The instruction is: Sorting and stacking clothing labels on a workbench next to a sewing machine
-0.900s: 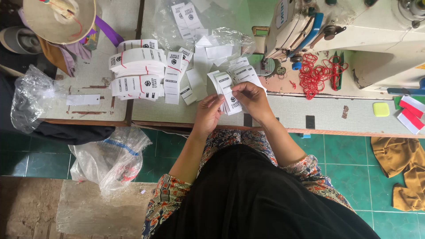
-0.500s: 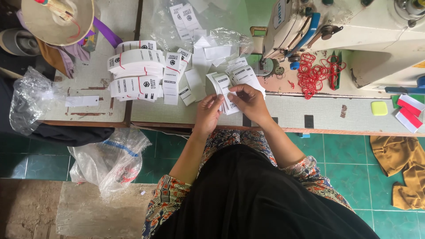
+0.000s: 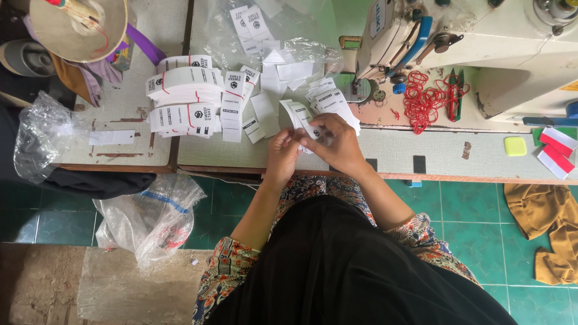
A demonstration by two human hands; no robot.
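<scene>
Two hands hold a small fan of white labels over the front edge of the table

The left hand (image 3: 282,155) and the right hand (image 3: 338,143) meet above the table (image 3: 421,144), and the white labels (image 3: 304,117) stick up between them, spread like a fan, away from the body. Both hands are closed with the fingers pinching the lower ends of the labels; the right hand covers part of them. The labels are narrow white strips with small black print and a dark round mark. More bundled labels (image 3: 183,99), tied with red bands, lie to the left, and red rubber bands (image 3: 424,99) lie near the sewing machine (image 3: 481,42)
</scene>
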